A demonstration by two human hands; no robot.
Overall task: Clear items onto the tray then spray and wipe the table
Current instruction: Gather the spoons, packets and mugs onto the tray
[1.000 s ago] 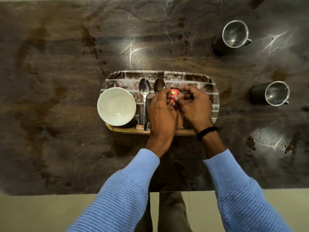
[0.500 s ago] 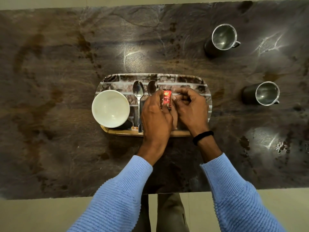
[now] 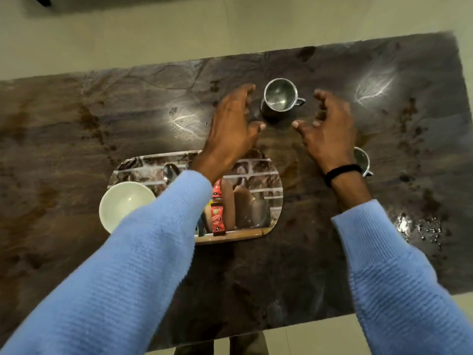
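One cup (image 3: 279, 97) between both hands (image 3: 231, 129) (image 3: 330, 133)

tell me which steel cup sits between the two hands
The far cup, fully in view, with the left hand and right hand open on either side, not touching it. The other cup is half hidden behind the right wrist.

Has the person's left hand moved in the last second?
Yes. The left hand left the tray and went farther from the person, now open beside the far steel mug, left of it.
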